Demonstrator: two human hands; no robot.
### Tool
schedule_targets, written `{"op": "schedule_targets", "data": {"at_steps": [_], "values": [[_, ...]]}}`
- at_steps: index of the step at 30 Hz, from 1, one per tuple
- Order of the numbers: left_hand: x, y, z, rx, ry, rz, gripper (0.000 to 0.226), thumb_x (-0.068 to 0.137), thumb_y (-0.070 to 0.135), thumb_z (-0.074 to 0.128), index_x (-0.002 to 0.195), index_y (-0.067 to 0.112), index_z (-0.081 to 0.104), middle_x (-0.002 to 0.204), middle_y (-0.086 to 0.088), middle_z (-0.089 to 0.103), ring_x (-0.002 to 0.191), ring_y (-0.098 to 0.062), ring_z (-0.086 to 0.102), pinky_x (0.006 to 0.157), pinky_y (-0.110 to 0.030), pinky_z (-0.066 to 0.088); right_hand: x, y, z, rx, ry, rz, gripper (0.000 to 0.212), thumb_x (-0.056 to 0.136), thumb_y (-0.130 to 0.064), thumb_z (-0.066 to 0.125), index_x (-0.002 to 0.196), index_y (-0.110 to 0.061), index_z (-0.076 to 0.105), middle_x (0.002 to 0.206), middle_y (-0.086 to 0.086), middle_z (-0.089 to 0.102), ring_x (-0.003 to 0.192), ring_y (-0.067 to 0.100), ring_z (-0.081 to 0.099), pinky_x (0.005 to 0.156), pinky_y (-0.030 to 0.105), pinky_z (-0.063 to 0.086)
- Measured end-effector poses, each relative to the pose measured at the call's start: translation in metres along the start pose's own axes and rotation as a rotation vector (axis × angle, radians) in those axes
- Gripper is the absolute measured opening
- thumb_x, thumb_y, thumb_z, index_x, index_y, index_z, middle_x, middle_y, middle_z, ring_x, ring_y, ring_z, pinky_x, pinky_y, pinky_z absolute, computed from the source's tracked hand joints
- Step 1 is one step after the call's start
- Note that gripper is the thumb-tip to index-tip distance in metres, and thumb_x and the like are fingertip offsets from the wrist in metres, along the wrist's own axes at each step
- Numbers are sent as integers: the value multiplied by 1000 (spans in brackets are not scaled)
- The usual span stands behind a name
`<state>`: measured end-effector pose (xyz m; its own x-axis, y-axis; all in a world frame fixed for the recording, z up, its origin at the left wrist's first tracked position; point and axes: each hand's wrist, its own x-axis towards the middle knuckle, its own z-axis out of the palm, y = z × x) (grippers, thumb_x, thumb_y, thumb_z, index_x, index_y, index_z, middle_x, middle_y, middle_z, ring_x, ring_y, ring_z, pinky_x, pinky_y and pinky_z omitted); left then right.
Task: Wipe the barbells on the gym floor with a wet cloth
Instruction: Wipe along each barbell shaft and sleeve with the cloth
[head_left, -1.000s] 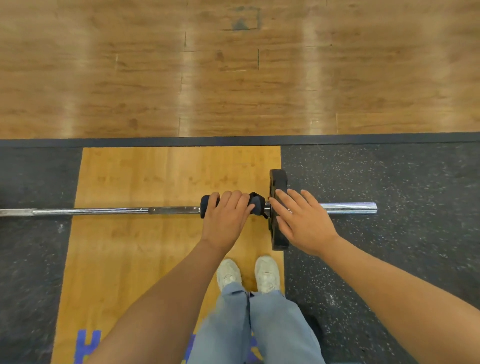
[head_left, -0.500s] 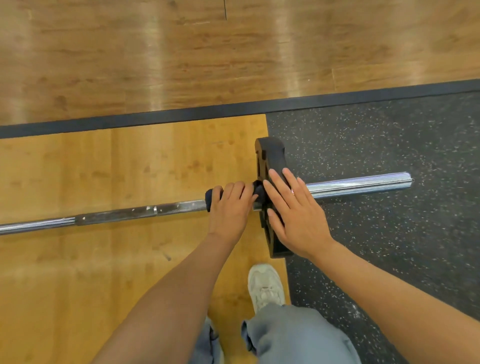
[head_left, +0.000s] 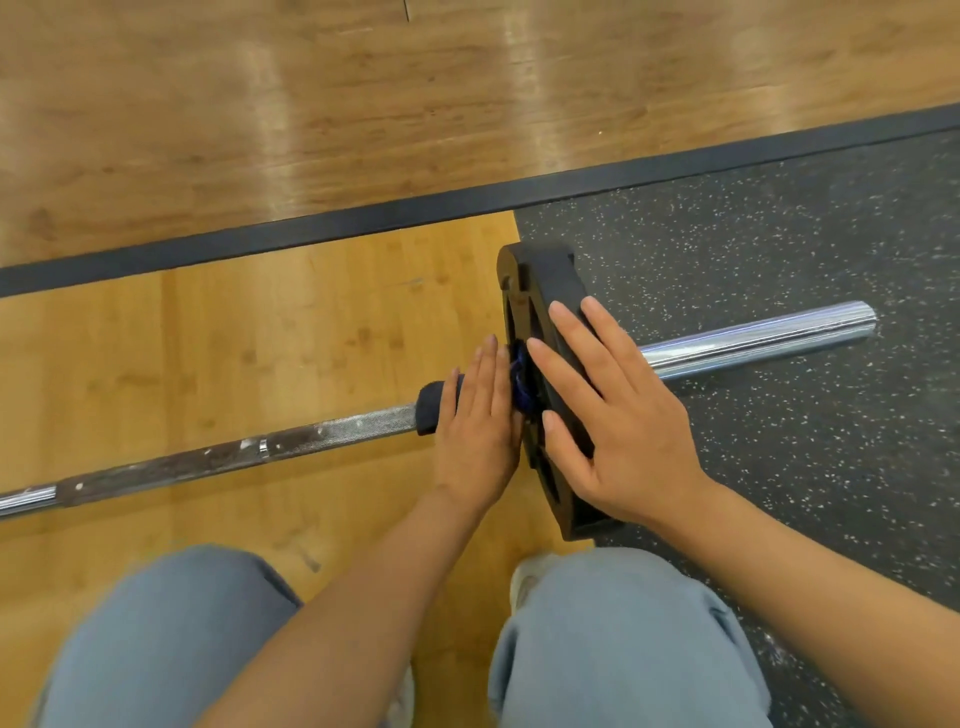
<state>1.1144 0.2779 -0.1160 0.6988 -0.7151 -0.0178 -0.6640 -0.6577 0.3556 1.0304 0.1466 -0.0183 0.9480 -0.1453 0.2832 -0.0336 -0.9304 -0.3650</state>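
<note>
A steel barbell (head_left: 322, 434) lies across the floor from lower left to upper right, its chrome sleeve (head_left: 753, 338) ending at the right. A black weight plate (head_left: 540, 291) stands on the sleeve's inner end. A dark blue cloth (head_left: 434, 408) is wrapped round the shaft right beside the plate. My left hand (head_left: 480, 431) is closed over the cloth and the shaft, pressed up against the plate. My right hand (head_left: 608, 410) rests flat on the plate's rim, fingers spread.
The shaft lies over a yellow wooden platform (head_left: 208, 353); the sleeve lies over speckled black rubber matting (head_left: 779, 441). A dark border strip (head_left: 415, 213) separates these from brown wood flooring (head_left: 363, 93) beyond. My knees in blue-grey trousers (head_left: 618, 639) fill the bottom.
I have crouched lower, so the barbell and plate look larger and my knees fill the bottom. My left hand with the cloth has slid right along the shaft, up against the plate.
</note>
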Motion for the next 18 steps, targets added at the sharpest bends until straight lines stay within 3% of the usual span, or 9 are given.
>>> {"op": "schedule_targets", "data": {"at_steps": [2, 4, 6, 9, 12, 13, 15, 17, 18], "values": [[21, 2, -2, -187, -47, -134, 63, 100, 37, 20, 152, 3, 27, 158, -15, 29, 146, -25, 28, 121, -44, 23, 2, 0, 2, 13, 16, 4, 49, 98, -26, 49, 142, -7, 53, 155, 17, 38, 149, 35, 26, 111, 55, 37], [31, 4, 1, -281, -57, -158, 59, 103, 35, 20, 153, 4, 27, 158, -15, 29, 147, -25, 25, 120, -45, 22, 3, 0, 4, 27, 33, 9, 48, 96, -25, 51, 140, -6, 55, 155, 17, 39, 148, 35, 27, 110, 55, 38], [19, 5, 7, -281, 36, -48, 53, 104, 21, 37, 153, 4, 26, 158, -17, 28, 147, -29, 25, 118, -50, 25, 4, 0, 4, 41, 37, 19, 50, 93, -23, 53, 140, -7, 56, 155, 16, 39, 149, 34, 27, 110, 57, 38], [-17, -5, 21, -144, 109, 189, 80, 91, -2, 62, 154, 4, 14, 161, -20, 18, 150, -33, 16, 120, -51, 19, 3, 0, 3, 50, 31, 33, 51, 90, -23, 54, 140, -8, 56, 156, 15, 37, 150, 32, 25, 110, 57, 37], [-23, -23, 28, -14, 137, 321, 79, 92, -2, 56, 155, 5, 8, 160, -19, 17, 149, -32, 17, 121, -46, 18, 3, -1, 2, 52, 20, 36, 51, 91, -22, 54, 139, -8, 56, 156, 15, 37, 150, 32, 24, 111, 57, 36], [-17, -25, 26, -12, 138, 305, 70, 97, 7, 48, 155, 5, 9, 160, -18, 20, 148, -30, 21, 121, -44, 20, 4, -1, 2, 50, 20, 37, 51, 91, -22, 54, 139, -8, 56, 156, 15, 37, 150, 32, 24, 111, 57, 36], [1, -17, 18, -82, 154, 118, 58, 102, 29, 33, 152, 3, 22, 156, -17, 33, 142, -26, 37, 116, -41, 30, 7, 0, 2, 51, 23, 39, 51, 91, -22, 54, 140, -7, 55, 156, 16, 37, 150, 32, 24, 111, 57, 36], [20, -6, 12, -146, 163, -94, 57, 101, 34, 29, 146, -1, 38, 147, -18, 47, 129, -27, 54, 104, -41, 43, 9, 0, 3, 46, 25, 46, 51, 91, -21, 53, 140, -7, 55, 156, 16, 37, 150, 33, 24, 112, 57, 35], [20, -4, 10, -146, 158, -113, 56, 101, 33, 29, 145, -1, 40, 146, -18, 48, 127, -28, 56, 102, -42, 45, 10, 0, 3, 40, 22, 46, 52, 90, -21, 53, 140, -7, 55, 156, 16, 37, 150, 33, 24, 112, 57, 35]]}}
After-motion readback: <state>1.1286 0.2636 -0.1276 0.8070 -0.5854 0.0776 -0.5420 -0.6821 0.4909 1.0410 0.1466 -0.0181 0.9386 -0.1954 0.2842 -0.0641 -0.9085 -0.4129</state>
